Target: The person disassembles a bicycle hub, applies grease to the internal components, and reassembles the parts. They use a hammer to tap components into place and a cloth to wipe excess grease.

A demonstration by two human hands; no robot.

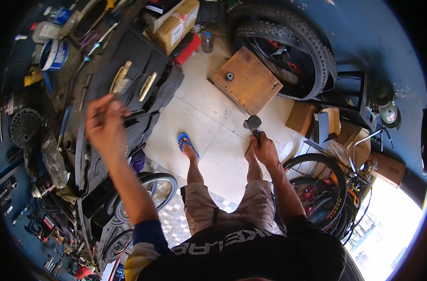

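Observation:
My left hand (105,124) is raised at the left, blurred by motion, in front of a dark cabinet front (129,51) with pale handles (148,87). Its fingers look curled together. A blurred pale shape (123,85) shows just past the fingertips; whether the hand holds it is too smeared to be sure. My right hand (266,151) is closed around the handle of a dark tool with a round head (253,122), above the floor. Beyond that tool stands a low wooden box (251,77), with a small dark ring-shaped part (229,76) on its top.
Large knobby tires (323,61) lie beyond the box. Cardboard boxes (301,118) and bicycle wheels (337,182) crowd the right side. A cluttered workbench with a cassette sprocket (27,125) runs along the left. A plastic bottle (207,42) stands on the tiled floor (213,154).

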